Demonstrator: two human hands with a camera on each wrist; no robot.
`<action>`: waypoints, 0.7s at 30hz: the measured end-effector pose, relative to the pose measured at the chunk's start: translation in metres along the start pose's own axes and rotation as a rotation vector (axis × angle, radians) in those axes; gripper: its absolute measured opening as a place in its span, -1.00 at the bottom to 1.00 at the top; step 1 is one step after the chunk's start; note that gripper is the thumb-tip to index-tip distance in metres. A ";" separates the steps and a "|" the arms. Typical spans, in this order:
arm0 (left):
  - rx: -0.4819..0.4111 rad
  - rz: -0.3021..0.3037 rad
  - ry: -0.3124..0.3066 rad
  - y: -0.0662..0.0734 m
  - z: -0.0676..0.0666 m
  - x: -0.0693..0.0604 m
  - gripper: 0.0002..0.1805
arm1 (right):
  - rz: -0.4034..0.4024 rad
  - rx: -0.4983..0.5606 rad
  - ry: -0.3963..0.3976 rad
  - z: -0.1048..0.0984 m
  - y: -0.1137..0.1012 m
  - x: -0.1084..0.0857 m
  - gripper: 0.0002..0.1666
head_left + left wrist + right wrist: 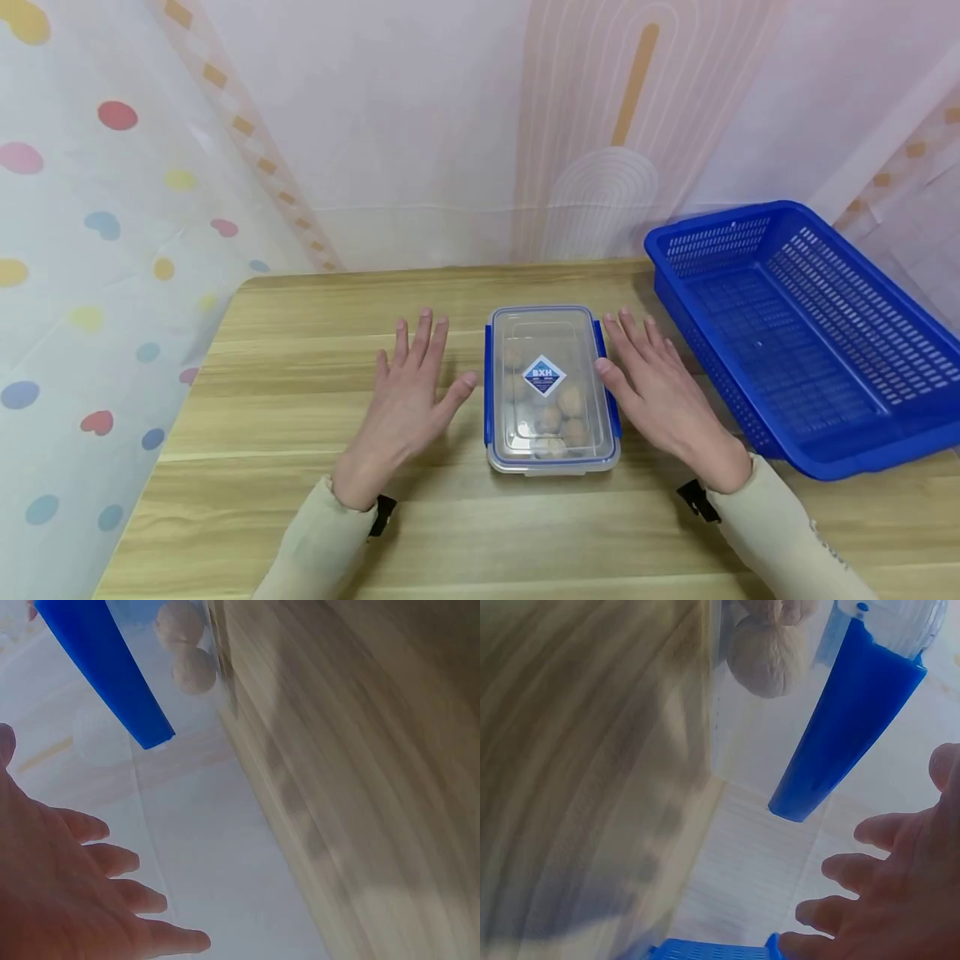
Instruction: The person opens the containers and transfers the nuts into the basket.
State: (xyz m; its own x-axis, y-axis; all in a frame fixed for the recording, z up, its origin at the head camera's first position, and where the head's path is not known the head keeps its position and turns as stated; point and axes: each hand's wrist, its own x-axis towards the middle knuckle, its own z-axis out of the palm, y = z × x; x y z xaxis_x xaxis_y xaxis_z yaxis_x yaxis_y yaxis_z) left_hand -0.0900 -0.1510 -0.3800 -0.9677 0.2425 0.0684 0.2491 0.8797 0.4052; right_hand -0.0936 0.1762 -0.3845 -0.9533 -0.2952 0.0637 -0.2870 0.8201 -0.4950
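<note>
A clear plastic food container (555,333) with blue side clips stands upright on the table, its lid on. Through its wall, several walnuts (768,656) show at the bottom. To its left, my left hand (405,408) is spread with straight fingers, apart from the container and holding nothing. My right hand (660,396) is also spread, close along the right side; in the head view I cannot tell whether its thumb touches the edge. The right wrist view shows a gap between that hand and the blue clip (847,724). The left clip (109,671) also looks closed down.
A blue perforated plastic basket (787,350) sits at the right, just beyond my right hand. The wooden table (262,417) ends at a patterned cloth backdrop (420,125) behind and a dotted cloth on the left.
</note>
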 end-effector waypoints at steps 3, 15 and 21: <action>-0.037 0.010 -0.001 0.004 0.001 -0.001 -0.05 | 0.008 0.056 -0.024 0.000 0.002 0.000 -0.17; -0.168 0.010 -0.075 0.014 0.008 0.006 -0.01 | 0.045 0.203 -0.096 0.000 0.009 0.002 -0.18; -0.243 0.006 -0.131 0.014 0.014 0.010 0.01 | 0.044 0.310 -0.138 0.004 0.012 0.003 -0.17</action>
State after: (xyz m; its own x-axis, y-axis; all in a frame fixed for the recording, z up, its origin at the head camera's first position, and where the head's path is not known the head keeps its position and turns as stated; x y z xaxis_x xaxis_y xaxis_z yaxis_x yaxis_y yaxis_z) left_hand -0.0954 -0.1311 -0.3866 -0.9490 0.3125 -0.0406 0.2234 0.7581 0.6127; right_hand -0.0998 0.1836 -0.3936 -0.9363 -0.3441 -0.0708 -0.1839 0.6517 -0.7358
